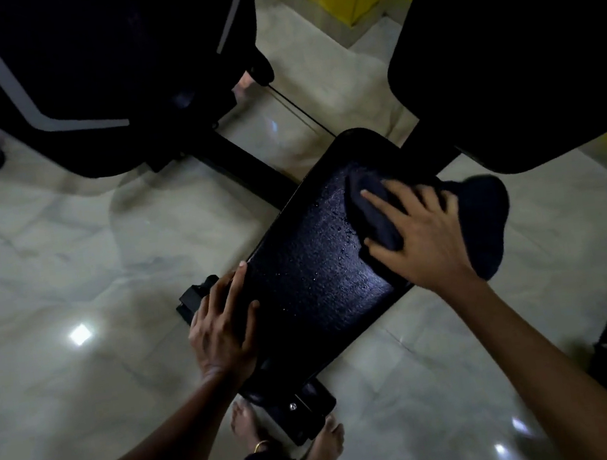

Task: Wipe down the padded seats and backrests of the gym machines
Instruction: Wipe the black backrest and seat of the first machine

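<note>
At centre frame, the black textured padded seat (321, 265) glistens with droplets. The right hand (420, 230) presses a dark folded cloth (380, 212) onto it with spread fingers; the left hand (222, 327) rests flat on its left edge.

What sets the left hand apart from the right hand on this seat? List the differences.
The left hand holds nothing and rests on the seat pad's near-left edge; the right hand presses a dark cloth on the far-right part. The left hand's fingers lie bare on the pad, while the right hand's fingers spread over the cloth. Both lie fairly flat on the same wet-looking black pad.
</note>
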Demonstrator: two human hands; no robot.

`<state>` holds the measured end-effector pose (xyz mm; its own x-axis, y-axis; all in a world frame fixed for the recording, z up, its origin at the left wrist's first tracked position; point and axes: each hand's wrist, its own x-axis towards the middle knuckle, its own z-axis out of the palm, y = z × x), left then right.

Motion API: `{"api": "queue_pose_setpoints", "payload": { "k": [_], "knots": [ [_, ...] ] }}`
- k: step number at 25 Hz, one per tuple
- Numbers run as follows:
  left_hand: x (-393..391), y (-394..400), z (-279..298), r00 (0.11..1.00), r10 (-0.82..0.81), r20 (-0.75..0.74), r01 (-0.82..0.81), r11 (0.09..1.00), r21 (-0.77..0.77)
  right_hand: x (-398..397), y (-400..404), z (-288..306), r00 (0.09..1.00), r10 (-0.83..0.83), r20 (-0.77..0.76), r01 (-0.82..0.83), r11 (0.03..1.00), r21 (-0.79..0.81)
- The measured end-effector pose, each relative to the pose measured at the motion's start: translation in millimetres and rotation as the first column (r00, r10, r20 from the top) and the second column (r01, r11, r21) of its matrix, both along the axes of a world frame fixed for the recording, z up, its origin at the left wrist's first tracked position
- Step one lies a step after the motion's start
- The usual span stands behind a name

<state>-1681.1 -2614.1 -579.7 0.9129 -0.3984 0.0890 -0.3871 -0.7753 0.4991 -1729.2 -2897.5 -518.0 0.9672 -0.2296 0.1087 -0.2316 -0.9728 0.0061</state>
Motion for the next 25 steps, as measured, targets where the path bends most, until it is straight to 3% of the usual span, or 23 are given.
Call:
{"api": "queue_pose_setpoints", "payload": {
  "k": [3, 5, 8, 11, 13, 17, 19, 25],
  "knots": [
    [1.0, -1.5, -1.4, 1.000, 0.011, 0.004, -0.011, 1.000, -0.002, 41.7, -13.1, 8.5, 0.960, -0.279, -0.001, 0.279, 0.958, 0.068],
    [1.6, -1.7, -1.4, 1.000, 0.010, 0.002, -0.010, 1.000, 0.000, 78.7, -7.1, 12.0, 0.938, -0.334, -0.090, 0.343, 0.933, 0.108],
    [1.7, -1.9, -1.5, 1.000, 0.007, 0.005, -0.007, 1.000, 0.012, 86.5, 17.3, 7.4, 0.990, -0.097, -0.102, 0.105, 0.992, 0.072],
    [0.2, -2.0, -0.7, 1.000, 0.017, 0.010, -0.017, 1.000, 0.002, 39.3, 29.6, 0.1, 0.983, 0.170, -0.066, -0.168, 0.985, 0.035],
    [0.1, -1.8, -1.2, 1.000, 0.024, 0.007, -0.024, 1.000, -0.005, 15.4, 15.7, 1.1, 0.976, 0.208, -0.058, -0.208, 0.978, 0.021],
    [2.6, -2.0, -1.9, 1.000, 0.030, 0.005, -0.030, 1.000, -0.007, 48.8, 0.3, 8.8, 0.987, -0.159, 0.009, 0.158, 0.985, 0.062],
    [0.9, -1.6, -1.2, 1.000, 0.031, 0.002, -0.031, 1.000, -0.002, 75.6, 21.4, 6.9, 0.978, -0.207, -0.038, 0.209, 0.975, 0.073],
    [2.3, -1.3, -0.6, 1.000, 0.019, -0.022, -0.018, 1.000, 0.004, 21.7, 71.3, -3.7, 0.968, 0.243, -0.062, -0.237, 0.967, 0.096]
  ]
}}
